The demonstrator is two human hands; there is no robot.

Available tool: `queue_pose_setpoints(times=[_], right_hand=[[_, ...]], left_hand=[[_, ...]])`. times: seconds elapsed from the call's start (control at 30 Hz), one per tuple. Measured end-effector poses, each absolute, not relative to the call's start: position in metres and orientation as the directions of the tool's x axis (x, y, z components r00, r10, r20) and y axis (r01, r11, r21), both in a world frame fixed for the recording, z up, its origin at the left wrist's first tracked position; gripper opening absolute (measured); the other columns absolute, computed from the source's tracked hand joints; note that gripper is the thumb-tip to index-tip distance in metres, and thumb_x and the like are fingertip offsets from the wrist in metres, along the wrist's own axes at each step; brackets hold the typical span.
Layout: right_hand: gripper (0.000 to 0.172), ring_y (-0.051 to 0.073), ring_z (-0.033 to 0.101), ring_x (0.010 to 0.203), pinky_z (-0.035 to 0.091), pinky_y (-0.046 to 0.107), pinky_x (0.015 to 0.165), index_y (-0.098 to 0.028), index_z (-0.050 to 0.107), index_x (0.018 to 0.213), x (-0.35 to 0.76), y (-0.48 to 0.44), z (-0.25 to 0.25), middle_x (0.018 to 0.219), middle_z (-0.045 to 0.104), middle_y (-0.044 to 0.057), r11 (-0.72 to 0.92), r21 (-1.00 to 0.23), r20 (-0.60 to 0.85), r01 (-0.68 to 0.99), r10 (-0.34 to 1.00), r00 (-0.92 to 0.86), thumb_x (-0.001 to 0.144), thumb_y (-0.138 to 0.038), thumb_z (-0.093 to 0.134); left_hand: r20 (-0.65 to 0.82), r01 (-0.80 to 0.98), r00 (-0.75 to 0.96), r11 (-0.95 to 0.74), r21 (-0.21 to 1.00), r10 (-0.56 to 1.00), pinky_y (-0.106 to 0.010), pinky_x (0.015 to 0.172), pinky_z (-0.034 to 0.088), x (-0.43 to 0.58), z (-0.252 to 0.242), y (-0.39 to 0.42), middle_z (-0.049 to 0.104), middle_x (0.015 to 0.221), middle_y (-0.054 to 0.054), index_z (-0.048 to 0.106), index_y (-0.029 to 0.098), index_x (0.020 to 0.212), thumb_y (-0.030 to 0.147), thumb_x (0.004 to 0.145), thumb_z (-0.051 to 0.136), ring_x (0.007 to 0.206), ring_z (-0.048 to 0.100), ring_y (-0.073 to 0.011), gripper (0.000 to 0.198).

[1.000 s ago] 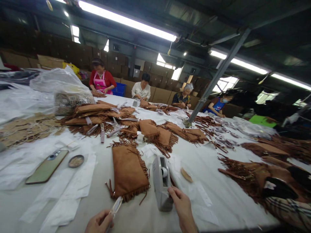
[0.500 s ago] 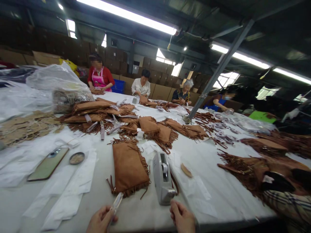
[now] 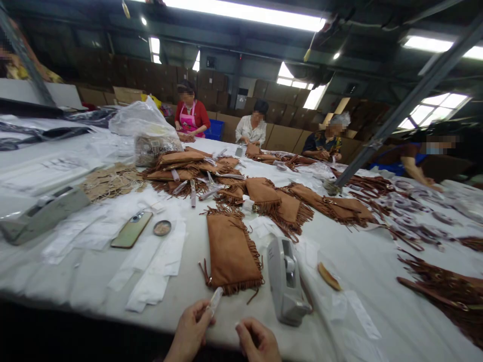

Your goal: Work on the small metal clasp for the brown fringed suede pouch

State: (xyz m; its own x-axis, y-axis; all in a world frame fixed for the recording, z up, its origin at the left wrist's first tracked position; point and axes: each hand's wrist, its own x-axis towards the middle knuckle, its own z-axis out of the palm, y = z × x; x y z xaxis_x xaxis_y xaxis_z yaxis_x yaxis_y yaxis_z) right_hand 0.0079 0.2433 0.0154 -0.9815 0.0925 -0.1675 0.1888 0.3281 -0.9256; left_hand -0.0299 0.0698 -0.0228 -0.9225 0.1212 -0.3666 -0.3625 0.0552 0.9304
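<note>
My left hand (image 3: 188,334) is closed on a small clear plastic-wrapped piece (image 3: 215,299) that sticks up from the fingers, just below a brown fringed suede pouch (image 3: 231,251). My right hand (image 3: 257,341) is beside it at the bottom edge, fingers curled and pinched together; what they hold is too small to name. A grey tape dispenser (image 3: 286,281) stands on the white table (image 3: 362,261) just above my right hand, right of the pouch.
More fringed pouches (image 3: 264,196) are heaped mid-table. A phone (image 3: 132,230) and small round tin (image 3: 162,228) lie left, with a second dispenser (image 3: 41,213) farther left. A plastic bag (image 3: 143,125) stands behind. Several people work along the far side. A metal post (image 3: 400,110) slants at the right.
The view has swung left, shifting everything rightward. My right hand has left the dispenser's front and drawn back toward my left hand, which keeps hold of the clear piece.
</note>
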Motion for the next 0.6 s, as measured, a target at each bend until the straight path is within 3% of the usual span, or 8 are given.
queue_pose_setpoints(times=[0.13, 0.2, 0.3, 0.47, 0.6], right_hand=[[0.037, 0.012, 0.043, 0.054, 0.035, 0.023, 0.054, -0.016, 0.061, 0.064, -0.022, 0.205, 0.031, 0.056, 0.050, -0.002, 0.268, -0.957, -0.151, 0.113, -0.127, -0.980, 0.080, -0.049, 0.053], [0.036, 0.013, 0.046, 0.057, 0.037, 0.024, 0.056, -0.015, 0.062, 0.063, -0.033, 0.196, 0.023, 0.058, 0.053, -0.001, 0.282, -0.953, -0.150, 0.107, -0.134, -0.980, 0.079, -0.046, 0.053], [0.034, 0.014, 0.048, 0.059, 0.037, 0.024, 0.056, -0.014, 0.062, 0.059, -0.044, 0.192, 0.002, 0.058, 0.056, 0.001, 0.353, -0.922, -0.185, 0.156, -0.051, -0.981, 0.075, -0.043, 0.054], [0.036, 0.012, 0.045, 0.053, 0.033, 0.023, 0.051, -0.014, 0.060, 0.051, -0.048, 0.195, -0.014, 0.051, 0.053, 0.000, 0.406, -0.889, -0.237, 0.211, -0.014, -0.971, 0.072, -0.042, 0.056], [0.041, 0.010, 0.038, 0.044, 0.026, 0.023, 0.044, -0.014, 0.058, 0.044, -0.048, 0.194, -0.009, 0.042, 0.046, -0.002, 0.425, -0.871, -0.267, 0.247, 0.013, -0.964, 0.072, -0.044, 0.057]], left_hand=[[-0.262, -0.251, -0.956, 0.093, 0.963, 0.128, -0.022, 0.044, 0.039, -0.028, -0.024, 0.068, 0.064, 0.069, -0.003, 0.065, 0.013, 0.093, 0.056, 0.077, 0.050, 0.048, 0.051, -0.0128, 0.049], [-0.191, -0.179, -0.972, 0.092, 0.980, 0.140, -0.026, 0.061, 0.047, -0.029, -0.024, 0.066, 0.067, 0.077, -0.005, 0.066, 0.014, 0.094, 0.051, 0.080, 0.050, 0.067, 0.059, -0.0182, 0.043], [-0.160, -0.146, -0.976, 0.100, 0.984, 0.148, -0.029, 0.079, 0.046, -0.030, -0.022, 0.064, 0.069, 0.084, -0.006, 0.067, 0.015, 0.094, 0.046, 0.083, 0.048, 0.082, 0.061, -0.0212, 0.038], [-0.172, -0.161, -0.975, 0.088, 0.983, 0.143, -0.027, 0.071, 0.046, -0.031, -0.024, 0.063, 0.065, 0.074, -0.004, 0.067, 0.014, 0.094, 0.045, 0.084, 0.047, 0.075, 0.059, -0.0198, 0.039], [-0.293, -0.293, -0.944, 0.019, 0.956, 0.150, -0.021, 0.042, 0.034, -0.033, -0.032, 0.065, 0.060, 0.063, 0.000, 0.064, 0.013, 0.090, 0.054, 0.078, 0.050, 0.046, 0.046, -0.0107, 0.046]])
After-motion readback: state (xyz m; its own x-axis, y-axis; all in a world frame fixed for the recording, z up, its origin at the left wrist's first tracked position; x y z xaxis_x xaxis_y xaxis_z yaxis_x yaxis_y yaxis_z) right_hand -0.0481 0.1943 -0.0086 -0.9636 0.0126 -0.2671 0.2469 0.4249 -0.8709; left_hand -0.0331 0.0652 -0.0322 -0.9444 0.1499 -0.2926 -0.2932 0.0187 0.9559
